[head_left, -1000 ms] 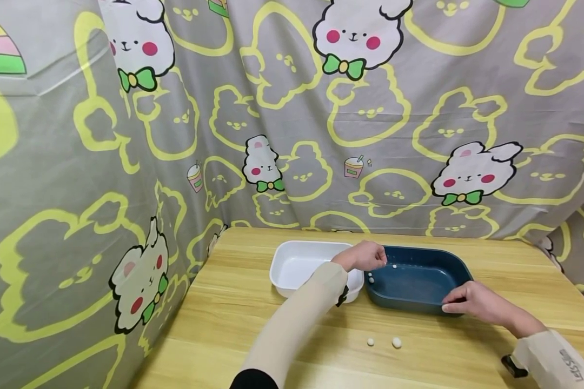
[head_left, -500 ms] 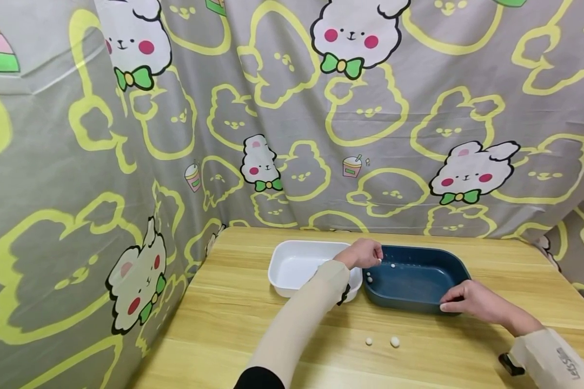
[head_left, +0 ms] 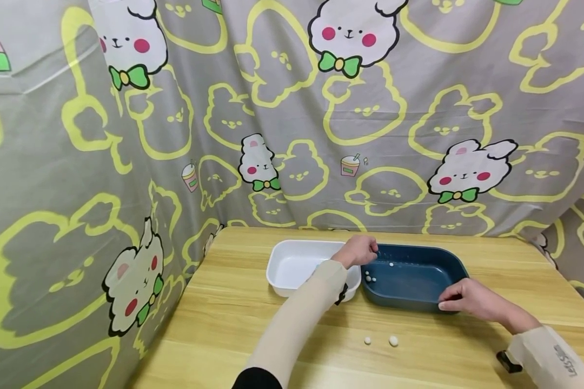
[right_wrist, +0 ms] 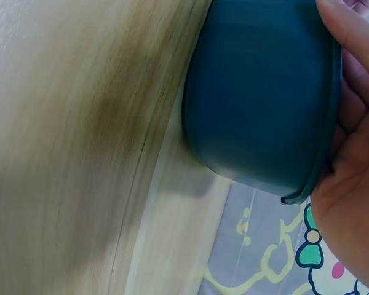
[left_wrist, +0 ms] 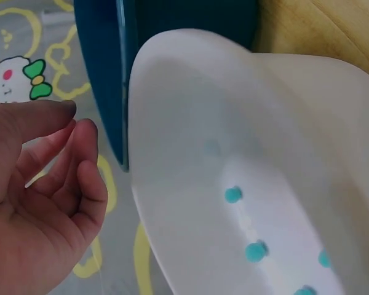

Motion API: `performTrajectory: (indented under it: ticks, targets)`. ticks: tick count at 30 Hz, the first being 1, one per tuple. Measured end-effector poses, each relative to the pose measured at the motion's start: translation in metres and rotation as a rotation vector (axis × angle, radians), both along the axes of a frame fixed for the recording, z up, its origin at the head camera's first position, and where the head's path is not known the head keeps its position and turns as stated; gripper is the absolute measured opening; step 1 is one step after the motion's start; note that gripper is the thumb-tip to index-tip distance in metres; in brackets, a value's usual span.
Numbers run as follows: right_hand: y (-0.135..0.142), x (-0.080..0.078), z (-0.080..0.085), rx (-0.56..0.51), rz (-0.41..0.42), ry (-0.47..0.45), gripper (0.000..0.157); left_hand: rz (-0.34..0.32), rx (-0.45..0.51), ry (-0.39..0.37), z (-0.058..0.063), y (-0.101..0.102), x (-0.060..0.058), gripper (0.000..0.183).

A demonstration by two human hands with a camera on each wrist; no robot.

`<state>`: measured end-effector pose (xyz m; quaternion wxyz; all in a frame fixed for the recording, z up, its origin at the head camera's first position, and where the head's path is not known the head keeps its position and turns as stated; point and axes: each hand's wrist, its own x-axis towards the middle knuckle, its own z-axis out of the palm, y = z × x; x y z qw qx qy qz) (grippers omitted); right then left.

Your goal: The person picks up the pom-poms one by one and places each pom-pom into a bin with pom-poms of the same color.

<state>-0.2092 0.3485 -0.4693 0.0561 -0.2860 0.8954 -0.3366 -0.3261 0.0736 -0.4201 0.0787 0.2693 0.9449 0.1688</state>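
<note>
My left hand hovers over the near-left end of a dark blue basin, above its far side. In the left wrist view its thumb and fingers are loosely curled, with a small gap at the tips and nothing between them. My right hand holds the blue basin by its front right corner; in the right wrist view the thumb lies on one side of the rim and fingers on the other. Several small white balls lie inside at the left, one apart. Teal balls lie in the white basin.
The white basin stands left of the blue one, their ends meeting. Two white balls, one small and one larger, lie on the wooden table in front. A patterned curtain hangs behind and at the left.
A small white ball, earlier at my left fingertips, now appears with the others inside the blue basin. My left fingers have let it go. The right hand keeps its grip on the rim.
</note>
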Motion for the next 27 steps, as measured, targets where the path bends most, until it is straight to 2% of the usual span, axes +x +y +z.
performTrajectory:
  ticks: [5,9,18,21,27]
  targets:
    - [0.0,0.001,0.002,-0.001,-0.013,-0.008,0.009,-0.015,0.055,-0.022,0.006,-0.01,0.007,0.005]
    - [0.0,0.002,0.002,-0.01,-0.013,-0.005,0.01,-0.078,0.097,-0.043,0.01,-0.022,0.016,0.007]
    - [0.003,0.002,-0.003,-0.033,-0.002,0.001,0.009,-0.222,0.036,-0.047,0.009,-0.043,0.047,0.005]
    - [0.003,0.001,-0.004,-0.029,-0.002,0.004,0.009,-0.293,0.05,-0.077,0.006,-0.048,0.057,0.004]
    - [0.002,0.0,-0.002,-0.039,-0.003,-0.002,0.009,-0.517,0.007,-0.133,-0.002,-0.055,0.074,0.011]
